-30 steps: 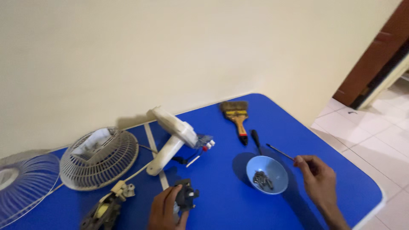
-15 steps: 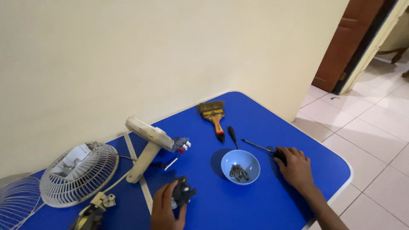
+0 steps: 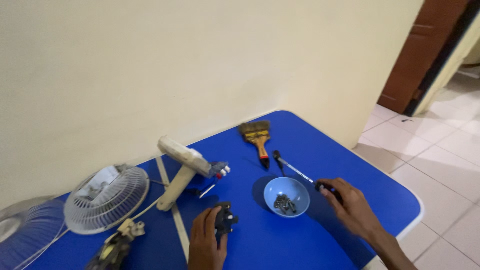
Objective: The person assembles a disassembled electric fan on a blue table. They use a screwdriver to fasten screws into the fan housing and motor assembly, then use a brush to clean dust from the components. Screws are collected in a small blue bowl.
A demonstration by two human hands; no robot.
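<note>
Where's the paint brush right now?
In the head view the paint brush lies at the far middle of the blue table, near the wall, just beyond the blue bowl.

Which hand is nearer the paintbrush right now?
Right. The right hand lies right of the blue bowl, below the paintbrush. The left hand is farther, at the near edge.

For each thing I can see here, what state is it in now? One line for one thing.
Left hand: closed around a small black part.
Right hand: gripping a screwdriver, lifted over the bowl.
Blue bowl: upright, screws inside.
Paintbrush: lying flat, untouched.
Fan stand: lying tipped, wires exposed.
Fan grille: detached, resting on the blue table.
</note>
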